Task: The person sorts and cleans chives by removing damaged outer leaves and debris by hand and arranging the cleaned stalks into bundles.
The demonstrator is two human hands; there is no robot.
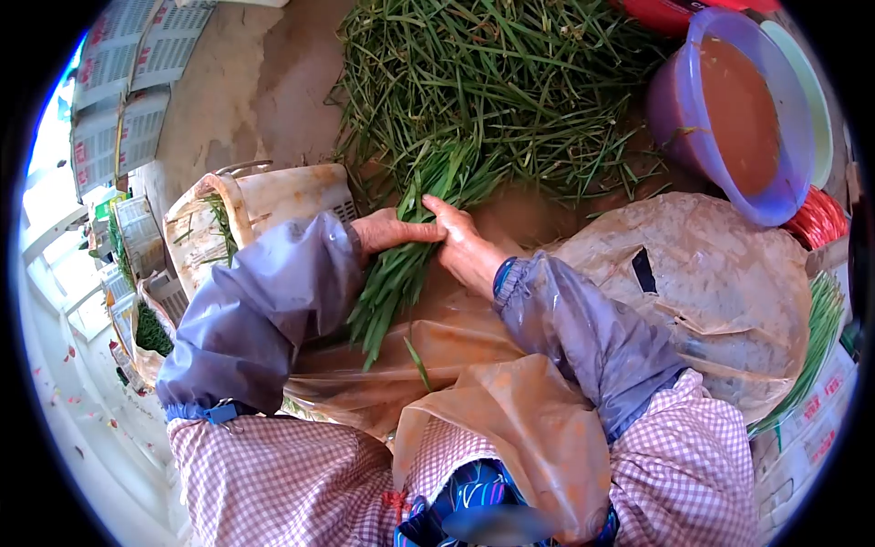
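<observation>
A bunch of garlic chives (392, 296), with long flat green leaves, slants across the middle of the head view above my lap. My left hand (390, 232) grips it from the left, thumb and fingers closed around the leaves. From the right, my right hand (463, 248) is closed on the same bunch, and the two hands meet at its middle. Part of the bunch is hidden under my fingers. Its upper end overlaps a large heap of loose garlic chives (492, 87) on the floor. Brown plastic sheeting (437, 342) covers my lap beneath the bunch.
A dirty white plastic basket (292, 193) stands left of my hands, with some green leaves inside. At upper right is a purple basin (679, 114) of brown water. A plastic-covered mound (702, 292) lies by my right arm, with red twine (820, 219) behind it.
</observation>
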